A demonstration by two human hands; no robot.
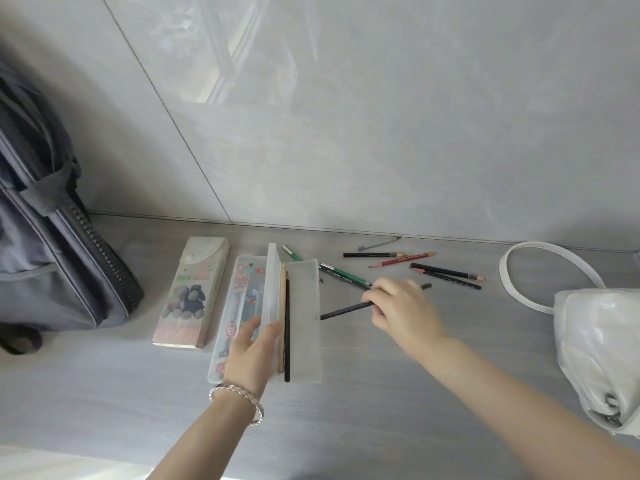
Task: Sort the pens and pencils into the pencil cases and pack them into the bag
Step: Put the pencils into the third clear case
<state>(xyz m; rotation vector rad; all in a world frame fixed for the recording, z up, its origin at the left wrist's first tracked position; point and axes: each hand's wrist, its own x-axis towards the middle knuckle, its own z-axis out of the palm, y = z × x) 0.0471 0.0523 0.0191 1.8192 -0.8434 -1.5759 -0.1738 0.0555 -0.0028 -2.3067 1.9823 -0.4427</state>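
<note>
Chain bracelet (237, 400) in front, black pencil (346, 310) held beside the open case

Closest, on the left wrist: silver chain bracelet, above a bare forearm. Just beyond it, left hand (254, 344) at the near end of the lid (272, 289), pinching it between thumb and fingers. Lid standing upright on its long edge, joined to the translucent pencil case (304, 323), open on the grey tabletop (346, 410).

Inside this case, lying lengthwise and side by side against the lid side: one wood-coloured pencil (282, 323) and one dark pencil (287, 334).

To the right, a little farther, right hand (401, 306), somewhat blurred, fingers curled round the black pencil and gripping it near its far end. Free end pointing left, just beside the right wall of the case; touching or not, cannot tell.

Left of the lid, partly behind the left hand: clear flat case (239, 299) with printed packaging inside. Next to that, closed box pencil case (194, 292) with a picture on its cover.

Farther back, past the right hand, loose on the tabletop: green pencils (346, 275), red pencil (403, 259), several black pencils (446, 271), and a grey pen (379, 243) close to the wall.

At far left, grey-blue backpack (52, 254), standing, zipper side toward the cases. At far right, white bag (595, 348) with looped strap (512, 271).

Behind all, grey tiled wall (346, 116).
</note>
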